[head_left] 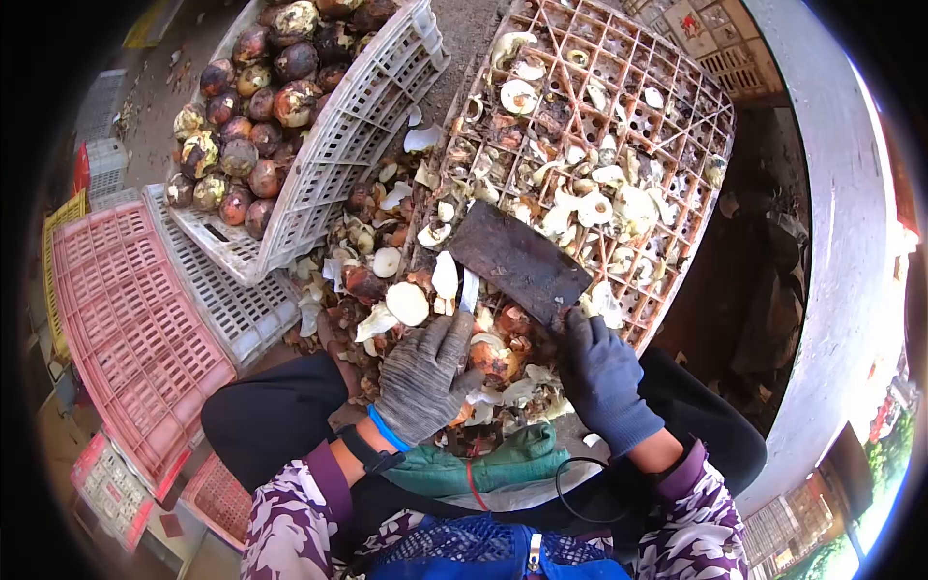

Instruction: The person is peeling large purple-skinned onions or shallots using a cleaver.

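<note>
My right hand [604, 377], in a dark blue glove, is closed at the lower right corner of a cleaver [522, 259]. Its dark, stained, rectangular blade slants over the edge of an upturned plastic crate [667, 155]; the handle is hidden in the glove. My left hand [422, 379], in a worn grey glove, has its fingers pressed together at a narrow pale strip [470, 290] that sticks up past the fingertips. I cannot tell what the strip is. Right beside those fingers lie a round white slice [407, 304] and a brown onion-like bulb [494, 360].
White rings and peel scraps [590, 208] cover the crate top. A white basket [338, 184] of brown onion-like bulbs [253, 106] stands tilted at the upper left. Pink crates [130, 319] lie left, a green sack [483, 464] lies before me, and a pale panel [851, 213] rises right.
</note>
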{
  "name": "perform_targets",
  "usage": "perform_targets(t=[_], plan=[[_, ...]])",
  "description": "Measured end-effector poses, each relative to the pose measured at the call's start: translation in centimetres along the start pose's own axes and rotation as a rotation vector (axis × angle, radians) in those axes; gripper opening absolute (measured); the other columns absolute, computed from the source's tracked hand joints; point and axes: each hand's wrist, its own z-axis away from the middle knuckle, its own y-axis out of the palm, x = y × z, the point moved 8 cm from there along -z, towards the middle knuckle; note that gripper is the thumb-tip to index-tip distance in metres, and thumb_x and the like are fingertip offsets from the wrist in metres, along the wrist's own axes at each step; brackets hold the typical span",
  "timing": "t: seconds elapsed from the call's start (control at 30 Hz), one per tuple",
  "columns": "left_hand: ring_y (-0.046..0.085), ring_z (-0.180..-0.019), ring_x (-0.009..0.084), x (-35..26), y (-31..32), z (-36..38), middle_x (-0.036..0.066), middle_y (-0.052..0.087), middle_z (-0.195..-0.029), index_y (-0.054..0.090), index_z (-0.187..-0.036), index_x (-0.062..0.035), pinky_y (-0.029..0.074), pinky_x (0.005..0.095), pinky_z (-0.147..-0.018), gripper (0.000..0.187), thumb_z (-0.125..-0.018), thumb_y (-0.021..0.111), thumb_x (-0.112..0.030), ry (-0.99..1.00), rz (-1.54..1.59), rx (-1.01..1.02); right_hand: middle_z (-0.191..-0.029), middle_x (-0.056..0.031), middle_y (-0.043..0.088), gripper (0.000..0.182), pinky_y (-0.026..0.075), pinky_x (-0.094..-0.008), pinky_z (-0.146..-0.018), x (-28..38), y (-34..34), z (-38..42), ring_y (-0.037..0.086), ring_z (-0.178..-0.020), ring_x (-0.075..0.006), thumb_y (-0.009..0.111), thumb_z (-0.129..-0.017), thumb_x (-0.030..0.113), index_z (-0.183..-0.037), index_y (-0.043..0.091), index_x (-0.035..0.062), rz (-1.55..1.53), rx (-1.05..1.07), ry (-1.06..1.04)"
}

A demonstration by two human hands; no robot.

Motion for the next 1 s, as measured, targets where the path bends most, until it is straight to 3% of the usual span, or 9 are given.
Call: perform_targets(t=[0.23, 0.3, 0.37, 0.47, 0.57, 0.73, 0.77, 0.9, 1.0], plan=[[0.056, -0.102, 0.0368, 0.4, 1.0, 1.4, 0.021, 0.054, -0.116, 0.034, -0.140, -0.0032, 0.049, 0.0395, -0.086, 0.076, -0.075, 0.071, -0.012, -0.051, 0.206, -0.020, -0.085, -0.0251, 0.061, 0.039, 0.048, -0.0471, -0.070, -0.5, -2.5, 2.7, 0.062, -0.082, -0.0413, 0.066, -0.078, 0.027, -0.105, 0.055, -0.0002, -0.434, -0.091, 0.100], [0.057, -0.101, 0.0332, 1.0, 0.7, 1.7, 0.020, 0.055, -0.114, 0.033, -0.141, -0.0027, 0.048, 0.0377, -0.086, 0.076, -0.075, 0.070, -0.008, -0.015, 0.341, -0.048, -0.063, -0.0010, 0.050, 0.021, 0.041, -0.0277, -0.047, -2.5, 0.0, 2.7, 0.049, -0.054, -0.0075, 0.065, -0.086, 0.025, -0.085, 0.053, 0.0073, -0.717, -0.158, 0.063], [0.056, -0.095, 0.0170, 2.0, 0.1, 2.0, 0.012, 0.057, -0.107, 0.032, -0.142, -0.0026, 0.049, 0.0298, -0.082, 0.077, -0.074, 0.068, -0.002, -0.061, 0.464, -0.067, -0.064, -0.0046, 0.055, 0.023, 0.045, -0.0317, -0.056, -2.8, 1.2, 3.4, 0.057, -0.059, -0.0171, 0.065, -0.085, 0.025, -0.080, 0.052, 0.0068, -0.919, -0.082, 0.104], [0.058, -0.081, 0.0093, 3.5, -3.9, 3.6, 0.007, 0.060, -0.100, 0.034, -0.140, -0.0020, 0.050, 0.0207, -0.063, 0.071, -0.078, 0.068, -0.003, -0.095, 0.794, -0.269, -0.063, 0.0034, 0.049, 0.017, 0.040, -0.0249, -0.047, 0.0, 1.6, 5.2, 0.049, -0.054, -0.0070, 0.064, -0.086, 0.020, -0.079, 0.050, 0.0114, -1.187, 0.049, 0.063], [0.056, -0.070, 0.0121, 3.5, -10.1, 7.1, 0.008, 0.060, -0.097, 0.042, -0.133, -0.0021, 0.049, 0.0245, -0.058, 0.059, -0.079, 0.064, 0.004, 0.014, 1.271, -0.422, -0.062, 0.0033, 0.050, 0.011, 0.036, -0.0239, -0.041, 2.2, 4.2, 8.1, 0.047, -0.048, -0.0074, 0.062, -0.086, 0.018, -0.082, 0.052, 0.0137, -1.212, 0.333, -0.040], [0.058, -0.079, 0.0123, 5.9, -14.0, 12.9, 0.004, 0.060, -0.099, 0.053, -0.123, 0.0007, 0.049, 0.0252, -0.067, 0.041, -0.082, 0.060, 0.002, 0.068, 1.193, -0.884, -0.072, 0.0020, 0.062, 0.020, 0.046, -0.0234, -0.048, 5.5, 11.9, 8.8, 0.059, -0.059, -0.0100, 0.062, -0.091, 0.023, -0.101, 0.061, 0.0055, -1.595, 0.620, -0.152], [0.058, -0.082, 0.0125, 5.3, -14.0, 13.8, 0.004, 0.060, -0.100, 0.053, -0.123, 0.0014, 0.049, 0.0250, -0.068, 0.042, -0.082, 0.061, 0.001, 0.092, 1.190, -0.897, -0.072, 0.0010, 0.062, 0.021, 0.046, -0.0237, -0.046, 6.0, 10.9, 9.8, 0.059, -0.057, -0.0091, 0.064, -0.090, 0.025, -0.097, 0.062, 0.0051, -1.360, 0.555, -0.342], [0.058, -0.075, 0.0131, 4.0, -13.4, 14.4, 0.005, 0.060, -0.093, 0.054, -0.119, 0.0019, 0.050, 0.0260, -0.066, 0.041, -0.080, 0.064, -0.001, 0.040, 1.213, -0.897, -0.067, -0.0015, 0.059, 0.024, 0.040, -0.0251, -0.037, 7.1, 4.8, 12.7, 0.053, -0.046, -0.0098, 0.067, -0.086, 0.027, -0.090, 0.061, 0.0043, -1.123, 0.331, -0.206], [0.057, -0.075, 0.0117, 1.0, -13.3, 12.6, 0.004, 0.060, -0.094, 0.054, -0.119, 0.0004, 0.049, 0.0241, -0.063, 0.040, -0.080, 0.061, 0.003, 0.075, 1.306, -0.631, -0.063, -0.0009, 0.055, 0.021, 0.041, -0.0264, -0.039, 6.9, 2.8, 11.3, 0.052, -0.046, -0.0105, 0.065, -0.083, 0.023, -0.084, 0.058, 0.0033, -1.269, 0.225, -0.228]])
